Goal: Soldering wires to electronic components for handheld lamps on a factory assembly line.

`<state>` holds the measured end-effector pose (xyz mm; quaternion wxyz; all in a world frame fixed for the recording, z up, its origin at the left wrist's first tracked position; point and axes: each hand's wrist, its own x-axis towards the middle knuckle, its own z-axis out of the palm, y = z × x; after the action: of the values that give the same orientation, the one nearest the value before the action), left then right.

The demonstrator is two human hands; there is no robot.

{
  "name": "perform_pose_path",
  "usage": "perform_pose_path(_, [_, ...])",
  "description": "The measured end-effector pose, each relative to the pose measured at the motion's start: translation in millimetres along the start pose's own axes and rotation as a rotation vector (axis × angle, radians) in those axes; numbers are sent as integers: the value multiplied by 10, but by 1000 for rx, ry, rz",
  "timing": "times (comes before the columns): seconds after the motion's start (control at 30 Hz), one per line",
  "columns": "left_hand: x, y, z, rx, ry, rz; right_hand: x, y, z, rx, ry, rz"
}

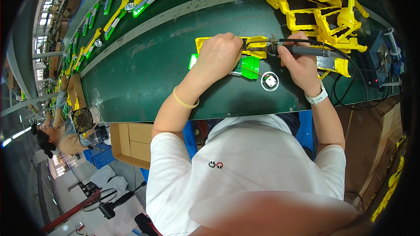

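Observation:
My left hand is closed over a yellow plastic housing lying on the green work table, its fingertips beside the open middle of the part. In my right hand is a soldering iron with a black cable, held level. Its tip points left into the housing, close to my left fingers. Just below lies a bright green plastic part, joined to thin wires and partly hidden by my left hand. A round silver-rimmed lamp piece with a white centre rests to its right.
Yellow housings are heaped at the far right. Beside them stands a blue soldering station with a red light, its cable looping over the table edge. Beyond a metal strip, yellow and green assemblies lie in rows. A co-worker is at far left.

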<state>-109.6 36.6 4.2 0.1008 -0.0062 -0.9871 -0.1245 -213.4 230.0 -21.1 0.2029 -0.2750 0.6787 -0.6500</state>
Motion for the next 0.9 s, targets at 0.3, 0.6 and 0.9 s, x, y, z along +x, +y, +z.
perform_pose_path(0.3, [24,-15,-6,-12,-12,-1,-91,-115,-25,167,125,-126])
perform_pose_path(0.6, [3,-43,5,5,-18,-12,51,-245,254,327,116,-146])
perform_pose_path(0.9, [-33,62,58,-5,-21,12,98,-145,257,182,46,-26])
